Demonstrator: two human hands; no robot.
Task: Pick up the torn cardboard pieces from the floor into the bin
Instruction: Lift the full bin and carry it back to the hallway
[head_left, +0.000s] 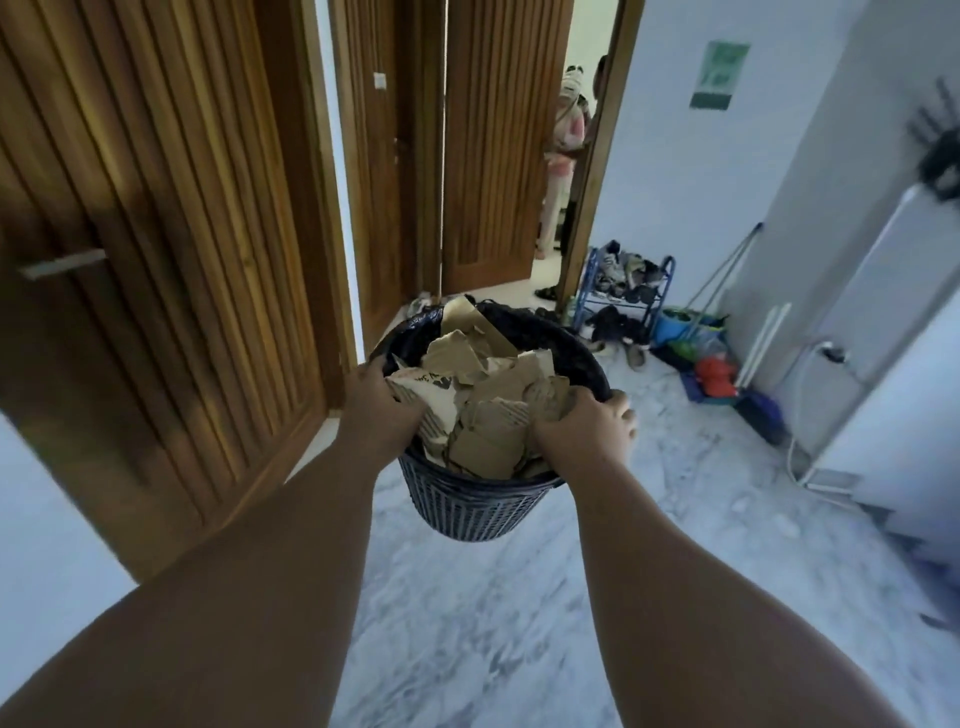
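A dark slatted bin (480, 506) with a black liner is held up off the marble floor in the middle of the head view. Torn brown cardboard pieces (485, 395) fill it above the rim. My left hand (382, 402) grips the bin's left rim, fingers curled over the edge. On the opposite side, my right hand (584, 421) grips the right rim the same way. No cardboard shows on the visible floor.
A wooden door (156, 249) stands open close on the left. Ahead is a doorway with a person (563, 156) beyond it. A blue shoe rack (626, 288), mops, a bucket (680, 325) and a white appliance (904, 332) line the right wall.
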